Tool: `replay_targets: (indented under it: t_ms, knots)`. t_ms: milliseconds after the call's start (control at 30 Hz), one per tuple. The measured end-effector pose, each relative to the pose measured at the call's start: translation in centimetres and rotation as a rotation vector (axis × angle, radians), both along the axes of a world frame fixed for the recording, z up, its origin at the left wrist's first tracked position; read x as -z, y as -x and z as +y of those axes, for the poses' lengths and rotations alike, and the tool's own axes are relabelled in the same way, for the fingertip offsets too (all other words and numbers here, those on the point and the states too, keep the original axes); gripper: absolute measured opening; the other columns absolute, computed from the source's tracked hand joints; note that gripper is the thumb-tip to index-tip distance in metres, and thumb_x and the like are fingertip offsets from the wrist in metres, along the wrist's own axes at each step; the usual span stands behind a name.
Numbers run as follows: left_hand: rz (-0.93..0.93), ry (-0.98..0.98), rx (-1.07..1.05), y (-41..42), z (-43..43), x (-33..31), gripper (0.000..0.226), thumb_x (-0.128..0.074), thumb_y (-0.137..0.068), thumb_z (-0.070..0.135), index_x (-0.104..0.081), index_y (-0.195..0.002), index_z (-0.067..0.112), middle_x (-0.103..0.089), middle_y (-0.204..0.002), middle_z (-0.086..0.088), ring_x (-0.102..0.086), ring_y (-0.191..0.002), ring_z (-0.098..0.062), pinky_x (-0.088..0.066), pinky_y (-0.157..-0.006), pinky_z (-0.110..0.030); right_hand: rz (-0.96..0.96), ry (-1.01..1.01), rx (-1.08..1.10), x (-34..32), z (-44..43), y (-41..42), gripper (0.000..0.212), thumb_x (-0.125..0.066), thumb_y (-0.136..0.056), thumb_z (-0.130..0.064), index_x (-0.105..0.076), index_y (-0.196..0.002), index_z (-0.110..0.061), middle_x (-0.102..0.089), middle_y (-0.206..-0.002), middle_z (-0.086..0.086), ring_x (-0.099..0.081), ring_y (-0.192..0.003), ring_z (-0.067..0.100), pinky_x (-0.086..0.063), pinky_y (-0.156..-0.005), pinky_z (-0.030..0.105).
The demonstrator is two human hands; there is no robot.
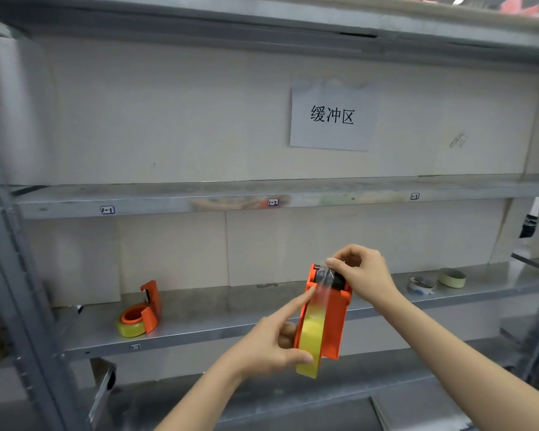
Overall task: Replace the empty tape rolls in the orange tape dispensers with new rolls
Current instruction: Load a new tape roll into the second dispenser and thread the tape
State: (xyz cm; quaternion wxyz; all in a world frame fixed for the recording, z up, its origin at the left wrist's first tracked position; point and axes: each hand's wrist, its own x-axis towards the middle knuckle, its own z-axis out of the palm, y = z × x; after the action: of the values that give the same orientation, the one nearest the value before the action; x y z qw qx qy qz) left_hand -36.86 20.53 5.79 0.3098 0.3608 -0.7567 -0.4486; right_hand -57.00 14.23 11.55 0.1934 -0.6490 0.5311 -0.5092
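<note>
Right now I am pulling the loose tape end (324,281) over the head of the orange dispenser (335,321), my right fingers (335,262) pinching it and my left fingers (296,306) gripping the dispenser and its new yellow roll (311,340) in front of the shelf (231,315). A second dispenser (150,303) is lying there loaded, and two empty cores (451,277) are sitting aside, so little seems left.

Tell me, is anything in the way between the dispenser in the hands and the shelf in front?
Nothing visible. The held dispenser hangs in front of a bare stretch of shelf, between the other dispenser and two loose rolls to the right.
</note>
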Motion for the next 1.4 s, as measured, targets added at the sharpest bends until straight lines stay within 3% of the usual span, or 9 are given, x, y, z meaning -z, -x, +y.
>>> replay_targets:
  t_ms: [67, 167, 267, 400, 600, 933, 1100, 1267, 1400]
  knots:
    - [-0.007, 0.011, -0.024, -0.1, 0.3, 0.2, 0.098, -0.072, -0.082, 0.010, -0.013, -0.141, 0.062, -0.068, -0.103, -0.024, -0.067, -0.090, -0.024, -0.055, -0.090, -0.042, 0.001, -0.004, -0.008, -0.1, 0.1, -0.1, 0.019, -0.075, -0.077, -0.016, -0.063, -0.063, -0.021, -0.068, -0.068, 0.003, -0.061, -0.064, 0.015, -0.048, -0.062, 0.023]
    - [-0.039, -0.021, -0.096, 0.2, 0.7, 0.7, 0.102, -0.075, -0.081, 0.018, -0.003, -0.150, 0.045, -0.072, -0.105, -0.009, -0.071, -0.097, -0.016, -0.056, -0.090, -0.030, -0.017, -0.009, -0.019, -0.1, 0.3, -0.5, 0.015, -0.075, -0.077, -0.017, -0.065, -0.066, -0.018, -0.068, -0.069, 0.003, -0.062, -0.065, 0.016, -0.050, -0.065, 0.028]
    - [-0.037, -0.060, -0.142, 0.3, 1.0, 1.1, 0.088, -0.075, -0.081, 0.018, -0.021, -0.150, 0.027, -0.072, -0.104, 0.001, -0.070, -0.097, -0.013, -0.056, -0.091, -0.030, -0.006, -0.007, -0.020, -0.1, 0.4, -0.7, 0.016, -0.074, -0.078, -0.019, -0.064, -0.066, -0.019, -0.067, -0.068, 0.000, -0.063, -0.066, 0.014, -0.049, -0.063, 0.023]
    - [-0.046, -0.056, -0.183, 0.4, 1.3, 1.0, 0.078, -0.077, -0.080, 0.018, -0.033, -0.144, 0.025, -0.072, -0.107, -0.005, -0.071, -0.096, -0.016, -0.057, -0.087, -0.028, -0.014, -0.019, -0.018, -0.1, 0.4, -0.7, 0.015, -0.073, -0.079, -0.019, -0.064, -0.067, -0.018, -0.067, -0.068, 0.002, -0.061, -0.065, 0.015, -0.048, -0.062, 0.025]
    - [-0.125, -0.085, -0.233, 0.7, 1.2, 1.2, 0.063, -0.076, -0.081, 0.026, -0.041, -0.133, 0.024, -0.072, -0.102, 0.005, -0.070, -0.095, -0.008, -0.057, -0.086, -0.024, -0.002, -0.013, -0.029, -0.2, 0.2, -0.7, 0.013, -0.073, -0.079, -0.020, -0.064, -0.069, -0.018, -0.067, -0.071, 0.004, -0.060, -0.066, 0.016, -0.049, -0.063, 0.027]
    - [-0.061, -0.071, -0.234, 0.9, 0.4, 1.5, 0.028, -0.074, -0.083, 0.023, -0.064, -0.104, 0.008, -0.075, -0.101, -0.012, -0.070, -0.097, -0.026, -0.057, -0.089, -0.036, -0.056, 0.023, -0.035, -0.6, -0.4, -0.8, 0.015, -0.072, -0.079, -0.016, -0.063, -0.068, -0.017, -0.065, -0.066, -0.001, -0.061, -0.063, 0.014, -0.052, -0.066, 0.028]
    - [-0.027, -0.057, -0.224, 0.6, 0.2, 2.1, 0.014, -0.071, -0.086, 0.023, -0.067, -0.097, 0.014, -0.073, -0.086, 0.000, -0.066, -0.078, -0.007, -0.055, -0.082, -0.029, -0.085, -0.006, -0.028, -0.4, -0.9, -1.0, 0.011, -0.072, -0.080, -0.018, -0.067, -0.074, -0.011, -0.065, -0.071, 0.002, -0.062, -0.065, 0.016, -0.054, -0.069, 0.034]
    - [0.048, -0.106, -0.198, 0.1, 0.4, 2.5, 0.021, -0.069, -0.085, 0.024, -0.068, -0.102, 0.012, -0.075, -0.093, 0.003, -0.069, -0.090, -0.011, -0.053, -0.093, -0.037, -0.035, -0.018, -0.063, -0.8, -1.2, -1.5, 0.012, -0.073, -0.079, -0.018, -0.067, -0.073, -0.011, -0.066, -0.066, 0.004, -0.061, -0.058, 0.014, -0.053, -0.064, 0.029]
    - [0.059, -0.076, -0.198, -0.4, 0.5, 2.3, 0.025, -0.070, -0.085, 0.020, -0.066, -0.107, 0.009, -0.074, -0.093, 0.001, -0.067, -0.087, -0.008, -0.053, -0.089, -0.036, -0.071, -0.051, -0.084, -1.3, -1.5, -1.5, 0.012, -0.073, -0.080, -0.019, -0.067, -0.075, -0.010, -0.066, -0.070, 0.001, -0.062, -0.051, 0.010, -0.056, -0.063, 0.029]
